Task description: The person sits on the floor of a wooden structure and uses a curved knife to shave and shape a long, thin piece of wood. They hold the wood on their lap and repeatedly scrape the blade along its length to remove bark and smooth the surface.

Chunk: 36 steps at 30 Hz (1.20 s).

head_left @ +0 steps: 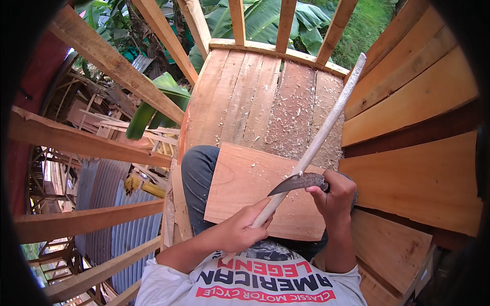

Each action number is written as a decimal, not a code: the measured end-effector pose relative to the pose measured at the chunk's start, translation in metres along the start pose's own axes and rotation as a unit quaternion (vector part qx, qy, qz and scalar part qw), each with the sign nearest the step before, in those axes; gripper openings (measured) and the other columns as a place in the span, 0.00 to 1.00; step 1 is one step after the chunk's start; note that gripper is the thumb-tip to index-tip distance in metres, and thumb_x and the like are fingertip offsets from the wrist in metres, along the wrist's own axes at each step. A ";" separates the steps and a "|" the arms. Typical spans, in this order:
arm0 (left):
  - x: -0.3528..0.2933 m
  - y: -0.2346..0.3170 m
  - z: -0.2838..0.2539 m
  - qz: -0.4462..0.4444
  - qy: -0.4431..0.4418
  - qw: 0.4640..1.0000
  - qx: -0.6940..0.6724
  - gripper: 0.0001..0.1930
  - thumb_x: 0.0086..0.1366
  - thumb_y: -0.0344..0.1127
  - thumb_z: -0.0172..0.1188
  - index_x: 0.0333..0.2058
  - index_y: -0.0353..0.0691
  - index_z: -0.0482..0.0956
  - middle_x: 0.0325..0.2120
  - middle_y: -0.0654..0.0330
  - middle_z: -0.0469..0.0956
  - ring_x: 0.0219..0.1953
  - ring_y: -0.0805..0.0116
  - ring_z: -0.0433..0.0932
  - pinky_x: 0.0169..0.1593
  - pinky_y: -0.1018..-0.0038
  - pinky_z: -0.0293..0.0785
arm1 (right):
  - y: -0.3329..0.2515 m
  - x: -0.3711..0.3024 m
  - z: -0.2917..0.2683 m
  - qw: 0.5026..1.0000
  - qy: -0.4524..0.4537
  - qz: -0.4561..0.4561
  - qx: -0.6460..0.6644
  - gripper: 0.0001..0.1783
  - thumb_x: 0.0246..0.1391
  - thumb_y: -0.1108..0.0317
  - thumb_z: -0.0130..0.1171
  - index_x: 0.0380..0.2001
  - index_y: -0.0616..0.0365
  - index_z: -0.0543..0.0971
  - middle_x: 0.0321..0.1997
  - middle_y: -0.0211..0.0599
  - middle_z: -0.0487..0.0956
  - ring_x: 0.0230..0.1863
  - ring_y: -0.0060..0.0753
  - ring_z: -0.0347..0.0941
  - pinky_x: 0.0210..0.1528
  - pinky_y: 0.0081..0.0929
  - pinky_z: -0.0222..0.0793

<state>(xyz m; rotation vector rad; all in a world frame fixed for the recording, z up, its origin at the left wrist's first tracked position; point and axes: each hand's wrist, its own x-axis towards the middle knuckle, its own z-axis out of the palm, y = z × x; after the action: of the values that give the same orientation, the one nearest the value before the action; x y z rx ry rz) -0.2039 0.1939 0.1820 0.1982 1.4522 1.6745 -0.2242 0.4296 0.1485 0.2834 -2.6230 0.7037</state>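
Note:
My left hand (240,227) is closed round the lower part of a long pale wooden stick (326,127), which slants up to the far right from my body. In my right hand (335,196) is a knife (298,182) with a short, broad, pointed dark blade; my fingers wrap its handle and mostly hide it. The blade lies across the stick, its tip toward the left, with small shavings where they meet. Under both hands a flat wooden board (245,183) rests on my lap.
Shavings litter the plank floor (255,102) ahead. Wooden bars (92,137) form a railing on the left and far sides. A plank wall (413,178) stands close on my right. Corrugated metal sheets (117,219) and scrap wood lie beyond the left bars, banana leaves (250,20) beyond the far ones.

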 end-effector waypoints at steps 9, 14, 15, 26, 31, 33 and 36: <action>-0.020 -0.025 0.003 -0.027 -0.011 1.000 -0.005 0.14 0.49 0.24 0.50 0.37 0.37 0.62 0.22 0.66 0.61 0.25 0.76 0.62 0.31 0.78 0.62 | 0.070 0.027 -0.009 0.935 0.098 0.335 0.066 0.36 0.50 0.36 0.55 0.15 0.64 0.68 0.11 0.44 0.65 0.15 0.49 0.65 0.19 0.36 0.57; -0.020 -0.044 -0.011 -0.077 -0.015 0.976 -0.203 0.11 0.51 0.22 0.47 0.32 0.40 0.58 0.21 0.67 0.60 0.13 0.82 0.60 0.14 0.84 0.57 | 0.016 0.011 -0.004 0.982 -0.011 0.155 0.110 0.32 0.50 0.40 0.57 0.15 0.62 0.72 0.11 0.45 0.67 0.15 0.47 0.67 0.19 0.35 0.59; -0.014 -0.043 -0.017 -0.057 -0.020 0.973 -0.223 0.10 0.52 0.22 0.47 0.32 0.40 0.58 0.21 0.67 0.60 0.11 0.83 0.60 0.12 0.84 0.55 | -0.003 0.004 0.006 0.989 -0.045 0.106 0.096 0.32 0.49 0.40 0.59 0.14 0.61 0.71 0.11 0.43 0.68 0.15 0.45 0.68 0.18 0.34 0.59; -0.008 -0.022 0.000 0.018 0.107 0.987 0.121 0.21 0.49 0.24 0.47 0.46 0.30 0.63 0.22 0.62 0.62 0.24 0.74 0.63 0.29 0.76 0.63 | -0.001 0.000 0.016 0.999 -0.029 -0.031 -0.011 0.35 0.34 0.32 0.62 0.10 0.54 0.65 0.09 0.35 0.63 0.12 0.38 0.65 0.15 0.31 0.59; -0.012 -0.028 0.001 -0.004 0.105 0.991 0.086 0.18 0.53 0.25 0.49 0.44 0.30 0.63 0.20 0.56 0.66 0.26 0.67 0.68 0.31 0.69 0.65 | 0.007 0.004 0.024 1.000 0.004 -0.002 0.010 0.36 0.40 0.34 0.61 0.10 0.58 0.65 0.09 0.36 0.63 0.12 0.40 0.64 0.16 0.32 0.58; -0.020 -0.037 0.000 -0.036 0.070 0.993 0.091 0.21 0.50 0.24 0.48 0.46 0.30 0.63 0.21 0.62 0.62 0.25 0.73 0.64 0.31 0.75 0.64 | 0.012 0.006 0.030 0.998 0.037 0.055 0.017 0.36 0.45 0.36 0.59 0.11 0.61 0.65 0.09 0.37 0.64 0.12 0.42 0.64 0.17 0.34 0.58; -0.035 -0.060 0.012 -0.026 0.045 0.996 0.071 0.20 0.50 0.22 0.48 0.45 0.32 0.62 0.22 0.66 0.60 0.23 0.78 0.61 0.28 0.79 0.63 | 0.068 0.035 -0.006 0.949 0.096 0.295 0.064 0.36 0.51 0.37 0.54 0.12 0.63 0.67 0.10 0.42 0.65 0.14 0.46 0.65 0.18 0.35 0.58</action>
<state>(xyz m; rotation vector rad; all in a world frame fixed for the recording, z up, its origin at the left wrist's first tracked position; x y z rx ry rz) -0.1454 0.1735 0.1485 0.1625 1.6317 1.5569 -0.2733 0.4874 0.1394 -0.5356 -2.4737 1.0306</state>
